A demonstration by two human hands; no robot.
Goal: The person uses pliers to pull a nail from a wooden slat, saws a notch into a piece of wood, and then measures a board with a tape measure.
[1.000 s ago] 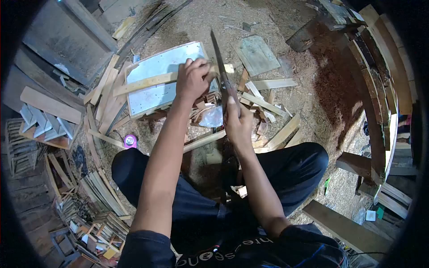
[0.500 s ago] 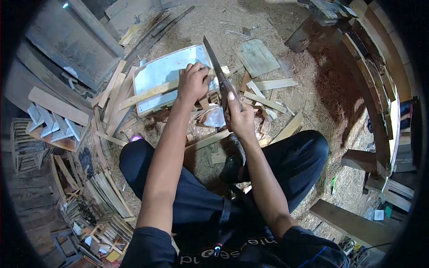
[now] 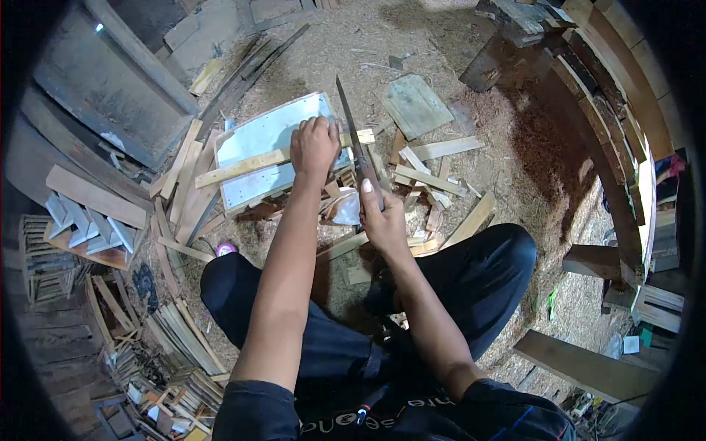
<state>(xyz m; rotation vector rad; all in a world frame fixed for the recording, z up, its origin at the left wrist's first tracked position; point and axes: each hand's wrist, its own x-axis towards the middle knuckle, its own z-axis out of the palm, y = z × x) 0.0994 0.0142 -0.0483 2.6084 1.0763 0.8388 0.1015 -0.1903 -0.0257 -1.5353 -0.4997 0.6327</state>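
Note:
My right hand (image 3: 384,220) is wrapped round the handle of a handsaw (image 3: 348,110), its blade pointing away from me. The blade crosses a narrow wooden strip (image 3: 243,167) close to the strip's right end. My left hand (image 3: 315,149) is closed over that strip just left of the blade, pressing it down. Beneath the strip lies a pale blue-white panel (image 3: 257,136) with a wooden edge, raised off the floor. Whether the saw teeth have cut into the wood cannot be made out.
Wood offcuts (image 3: 434,180) and a crumpled clear plastic bag (image 3: 346,209) lie between my knees and the panel. A square board (image 3: 417,106) rests on the sawdust-covered floor ahead. Stacked slats (image 3: 180,334) stand at left, a thick plank (image 3: 588,367) at lower right.
My right hand has drawn the saw a little back toward my body. The left hand stays on the strip. The whole view has shifted slightly.

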